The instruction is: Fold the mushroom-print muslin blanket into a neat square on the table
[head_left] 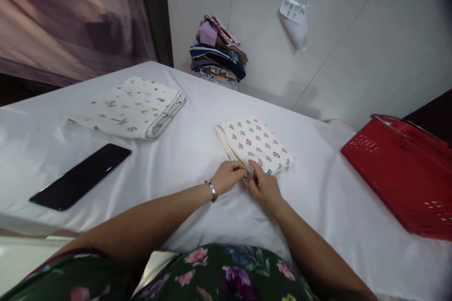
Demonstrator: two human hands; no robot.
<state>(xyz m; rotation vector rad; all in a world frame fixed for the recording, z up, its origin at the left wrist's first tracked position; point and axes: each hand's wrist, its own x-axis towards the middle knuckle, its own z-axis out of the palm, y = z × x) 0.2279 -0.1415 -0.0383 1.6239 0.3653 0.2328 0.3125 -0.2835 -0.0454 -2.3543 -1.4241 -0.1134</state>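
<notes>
A folded white cloth (243, 138) with grey and red mushroom-like prints lies on the white-covered table in front of me. My left hand (229, 176), with a silver bracelet at the wrist, pinches the cloth's near corner. Close against it, my right hand (263, 186) grips the same corner, thumb on top. The fingertips of both hands meet there, and the layers between them are partly hidden. Further left rests another folded cloth (130, 108), white with grey leaf-like prints, touched by neither hand.
A black phone-like slab (81, 176) lies at the left. On the right stands a red plastic basket (399, 174) with a metal handle. Beyond the table's far edge is a stack of folded fabrics (219, 54) against the wall. A labelled plastic bag (294, 21) is also there.
</notes>
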